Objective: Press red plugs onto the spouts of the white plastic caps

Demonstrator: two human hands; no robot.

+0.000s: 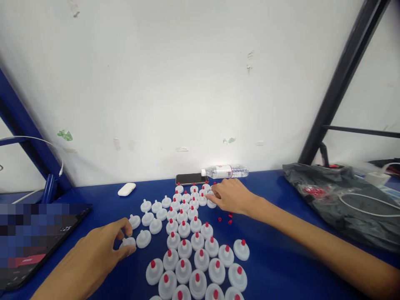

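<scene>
My left hand (100, 250) is at the left of the blue table, its thumb and fingers curled around a white nozzle cap (127, 242) that shows no red tip. Beside it stand several more plain white caps (143, 238) with bare spouts. At the far end of the rows, my right hand (233, 196) has its fingers closed on a white nozzle cap (211, 204), whose top the fingers hide. Several white caps with red tips (184, 229) stand upright in rows down the middle. A few loose red tips (230, 221) lie below my right hand.
A phone (191, 179) and a plastic bottle (225, 171) lie by the wall. A white earphone case (126, 189) sits at the back left, a tablet (46, 246) at the left edge. On the right are a black plastic bag (340, 221) and a clear bag of red tips (317, 191).
</scene>
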